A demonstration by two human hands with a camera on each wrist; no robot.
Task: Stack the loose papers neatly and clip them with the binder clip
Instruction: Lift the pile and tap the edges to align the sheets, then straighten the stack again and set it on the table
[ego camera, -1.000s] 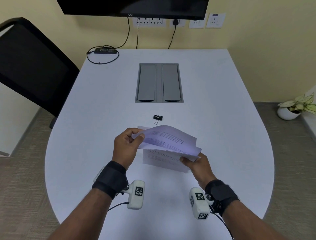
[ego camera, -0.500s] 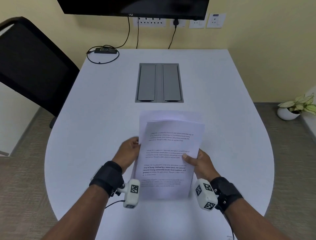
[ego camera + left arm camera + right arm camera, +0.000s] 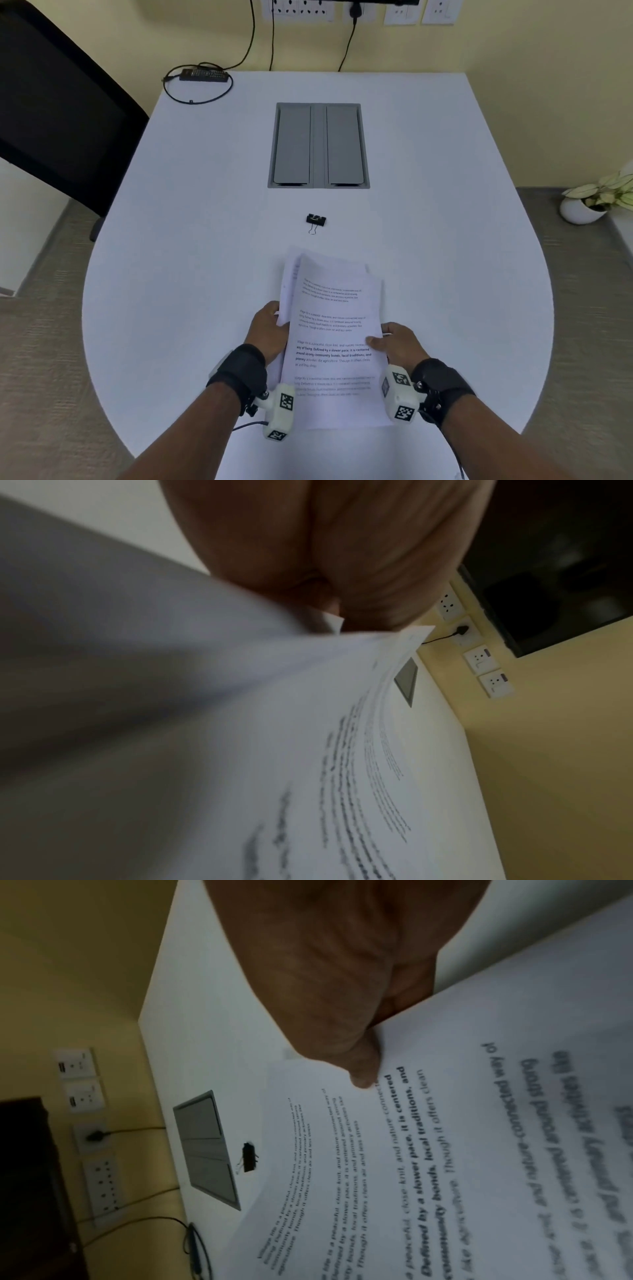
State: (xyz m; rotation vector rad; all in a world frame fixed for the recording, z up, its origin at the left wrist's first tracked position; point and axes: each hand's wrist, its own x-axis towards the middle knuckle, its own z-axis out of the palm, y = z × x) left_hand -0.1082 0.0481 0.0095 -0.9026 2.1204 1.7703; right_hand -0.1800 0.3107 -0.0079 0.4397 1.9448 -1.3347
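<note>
Squaring is the step in hand: the left hand (image 3: 265, 330) and right hand (image 3: 399, 344) each pinch a side edge of the papers (image 3: 334, 342), whose far edges sit uneven. Next, align them, then fetch the binder clip (image 3: 315, 220) lying beyond on the surface (image 3: 445, 274).

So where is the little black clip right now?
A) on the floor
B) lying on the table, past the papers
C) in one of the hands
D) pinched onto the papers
B: the binder clip lies alone on the table, beyond the far edge of the papers, while the left hand and right hand hold only the papers.
</note>
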